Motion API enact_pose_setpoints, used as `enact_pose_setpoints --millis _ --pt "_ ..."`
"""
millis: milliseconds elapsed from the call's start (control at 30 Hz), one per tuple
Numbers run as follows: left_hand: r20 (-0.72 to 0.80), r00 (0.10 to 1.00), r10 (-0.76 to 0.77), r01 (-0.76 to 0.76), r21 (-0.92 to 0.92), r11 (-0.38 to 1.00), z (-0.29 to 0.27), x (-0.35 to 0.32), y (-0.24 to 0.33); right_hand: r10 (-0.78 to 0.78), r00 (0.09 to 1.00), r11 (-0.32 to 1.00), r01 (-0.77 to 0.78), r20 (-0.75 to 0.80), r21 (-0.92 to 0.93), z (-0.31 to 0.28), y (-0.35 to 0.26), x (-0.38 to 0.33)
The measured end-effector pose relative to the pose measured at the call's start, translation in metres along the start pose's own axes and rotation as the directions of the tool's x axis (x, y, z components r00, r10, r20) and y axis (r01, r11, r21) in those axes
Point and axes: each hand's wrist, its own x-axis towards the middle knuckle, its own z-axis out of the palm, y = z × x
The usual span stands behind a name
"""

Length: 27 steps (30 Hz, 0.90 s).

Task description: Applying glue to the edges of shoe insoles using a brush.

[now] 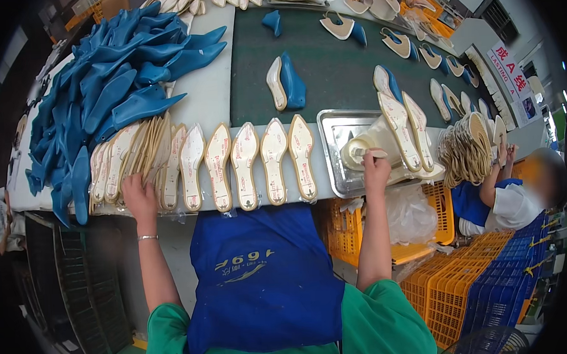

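Note:
My left hand [139,196] is at the near ends of a leaning row of shoe insoles [146,149], its fingers curled on their edges. My right hand [377,170] is closed around a pale, flat-ended tool [376,153], perhaps a brush, over the mouth of a whitish pot [353,153]. The pot is in a shiny metal tray [332,168]. Between my hands, several pointed insoles [246,165] lie side by side along the table edge, printed faces up. Two more insoles [394,129] lean over the tray's right side.
Blue shoe lasts [108,77] are heaped at the left. A dark green belt [252,63] carries lasts paired with insoles [276,82]. On the right are bundled insoles [465,148] and a co-worker [505,194]. Orange crates [440,287] stand below the table.

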Motion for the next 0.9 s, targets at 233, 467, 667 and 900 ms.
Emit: enact_pose_setpoints --millis 233,467,667,900 --pt "0.130 0.968 -0.216 0.207 -0.897 0.390 -0.028 -0.010 0.025 0.060 0.998 0.998 -0.061 0.030 0.018 -0.005 -0.011 0.008" --pt "0.422 0.907 -0.003 0.378 -0.816 -0.438 -0.054 -0.016 0.088 0.056 0.998 0.998 -0.056 -0.029 -0.012 0.002 -0.027 0.010" --pt "0.484 0.868 0.109 0.467 -0.723 -0.509 -0.045 -0.034 0.121 0.091 0.993 0.994 -0.095 -0.075 -0.062 0.010 -0.007 -0.005" --pt "0.540 0.798 0.268 0.591 -0.613 -0.525 -0.043 -0.047 0.153 0.135 0.984 0.970 -0.108 -0.114 0.216 -0.025 -0.035 -0.018"
